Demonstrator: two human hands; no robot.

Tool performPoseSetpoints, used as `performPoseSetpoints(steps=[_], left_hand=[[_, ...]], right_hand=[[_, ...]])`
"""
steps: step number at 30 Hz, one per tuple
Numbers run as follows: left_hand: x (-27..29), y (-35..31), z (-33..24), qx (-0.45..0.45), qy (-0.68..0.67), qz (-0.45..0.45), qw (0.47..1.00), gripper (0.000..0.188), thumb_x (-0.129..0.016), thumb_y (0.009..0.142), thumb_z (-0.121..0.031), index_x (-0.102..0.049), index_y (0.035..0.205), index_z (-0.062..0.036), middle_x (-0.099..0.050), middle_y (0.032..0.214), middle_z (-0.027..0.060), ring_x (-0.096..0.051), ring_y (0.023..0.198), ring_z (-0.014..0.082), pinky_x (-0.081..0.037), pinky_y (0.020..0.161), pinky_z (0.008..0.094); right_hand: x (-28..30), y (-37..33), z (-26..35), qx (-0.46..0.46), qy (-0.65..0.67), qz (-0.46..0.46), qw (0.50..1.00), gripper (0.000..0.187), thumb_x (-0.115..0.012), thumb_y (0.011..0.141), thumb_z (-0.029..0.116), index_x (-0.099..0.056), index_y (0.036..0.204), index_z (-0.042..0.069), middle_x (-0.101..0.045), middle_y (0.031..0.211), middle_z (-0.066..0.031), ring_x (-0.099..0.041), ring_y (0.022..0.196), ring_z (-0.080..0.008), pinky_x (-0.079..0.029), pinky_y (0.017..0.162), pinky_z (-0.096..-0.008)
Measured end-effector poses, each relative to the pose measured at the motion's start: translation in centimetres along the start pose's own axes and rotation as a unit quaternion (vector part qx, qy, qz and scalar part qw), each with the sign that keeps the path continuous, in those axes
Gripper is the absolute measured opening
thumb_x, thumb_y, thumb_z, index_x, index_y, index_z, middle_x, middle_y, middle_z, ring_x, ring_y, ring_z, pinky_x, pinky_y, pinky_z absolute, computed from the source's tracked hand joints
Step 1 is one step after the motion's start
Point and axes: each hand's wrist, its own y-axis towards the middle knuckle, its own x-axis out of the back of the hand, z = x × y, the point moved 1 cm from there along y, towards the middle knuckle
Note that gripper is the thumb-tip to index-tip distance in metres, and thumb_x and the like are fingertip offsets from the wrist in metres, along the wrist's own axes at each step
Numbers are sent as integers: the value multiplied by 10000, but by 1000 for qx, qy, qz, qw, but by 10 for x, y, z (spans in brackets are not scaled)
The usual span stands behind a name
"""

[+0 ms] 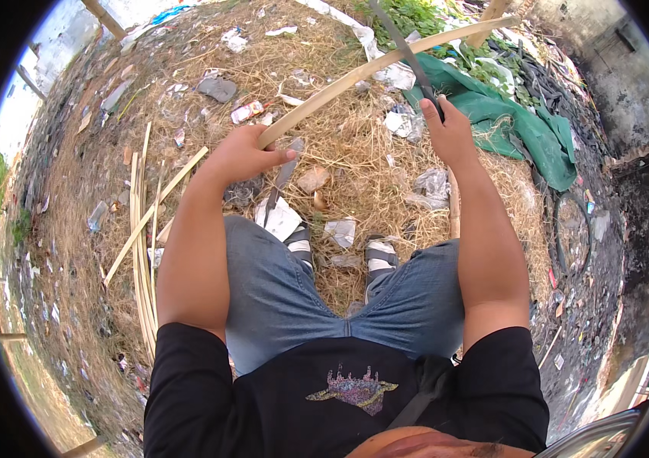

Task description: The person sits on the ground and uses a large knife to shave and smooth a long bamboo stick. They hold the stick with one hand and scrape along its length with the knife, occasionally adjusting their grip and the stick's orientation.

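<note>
My left hand [244, 156] is closed around the near end of a long, pale bamboo strip [340, 85], its thumb sticking out to the right. The strip slants away to the far right. In my right hand [450, 133] is the black handle of a long knife [420, 72], with the dark blade pointing up and away. Blade and strip cross in view; whether they touch, I cannot tell. A second grey blade [286, 169] lies near my feet, below my left hand, one end over a white scrap [280, 219].
More bamboo strips [140, 229] lie on the ground at my left, one across the others. Dry straw and litter cover the ground. A green sheet [515, 122] is crumpled at the far right, near a black hoop [573, 233] and a stained wall [599, 46].
</note>
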Motion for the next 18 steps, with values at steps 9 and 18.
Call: performPoseSetpoints(steps=[9,18], left_hand=[[6,-7,-8,-29,16,-42,999,515,-839,785,-493,-646,899,-29,-616,694,38,-591,614,140,-476,568,327],[2,-4,-8,-25,-2,4,1000,436,-832,820,-390,-649,969,-23,-551,695,-30,-510,621,81,-402,561,294]], right_hand=[[11,-16,26,117,-15,4,993,478,-600,984,507,-621,892,38,-584,656,-141,-563,592,-293,-444,592,-416],[12,-26,35,198,-88,31,976,434,-616,979,468,-651,992,35,-626,722,-197,-622,693,-396,-484,636,-449]])
